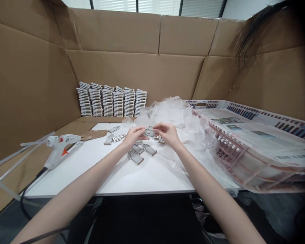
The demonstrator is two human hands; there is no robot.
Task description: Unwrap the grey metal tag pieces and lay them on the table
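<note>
While hands [134,137] hold silvery piece [149,131] | plastic heap [171,113] crowds basket [226,145]

Hands: two, one left hand [134,137] and one right hand [167,133], sharing one held tag [149,131]. Loose tags [118,138] on the table [147,179]: three left of the hands, at least three just below, overlapping; more by the right hand, part hidden, no sure count. Stacks [118,101]: six, layers too fine to tally. Glue gun [55,152]: one. Clear rods [27,143]: at least two. Basket [227,144]: one. Plastic heap [173,113]: one, single bags uncountable.
</note>
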